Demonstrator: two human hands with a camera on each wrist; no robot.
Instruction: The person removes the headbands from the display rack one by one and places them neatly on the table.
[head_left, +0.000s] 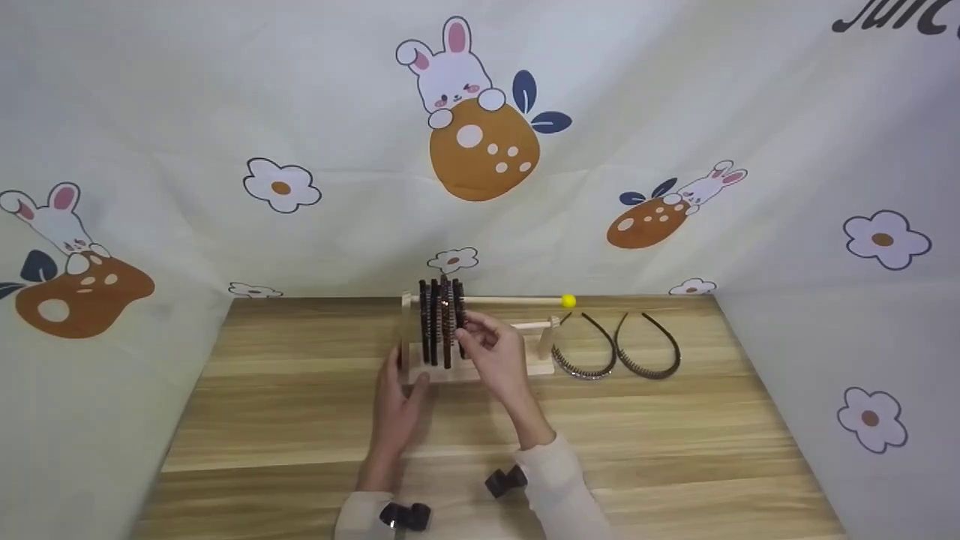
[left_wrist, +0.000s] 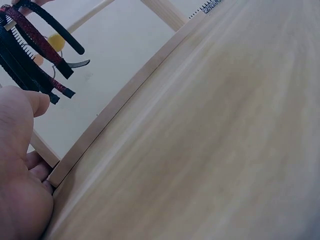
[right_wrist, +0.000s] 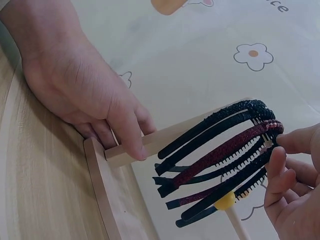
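A wooden headband rack (head_left: pixel 540 369) stands at the back of the table. Several toothed headbands (head_left: pixel 448 330), mostly black with a dark red glittery one (right_wrist: pixel 205 156) among them, hang together near the rack's left post. With thumb and fingers on either side of that post, my left hand (head_left: pixel 397 405) holds the rack's left end low down. My right hand (head_left: pixel 499 360) pinches the rightmost black headband (right_wrist: pixel 235 180) between thumb and fingers, at the toothed curve in the right wrist view.
Two dark headbands, a glittery one (head_left: pixel 589 374) and a plainer one (head_left: pixel 677 352), lie on the table right of the rack. The rack's upper rod ends in a yellow ball (head_left: pixel 568 301). A printed cloth (head_left: pixel 360 225) rises behind the wood-grain table (head_left: pixel 285 427).
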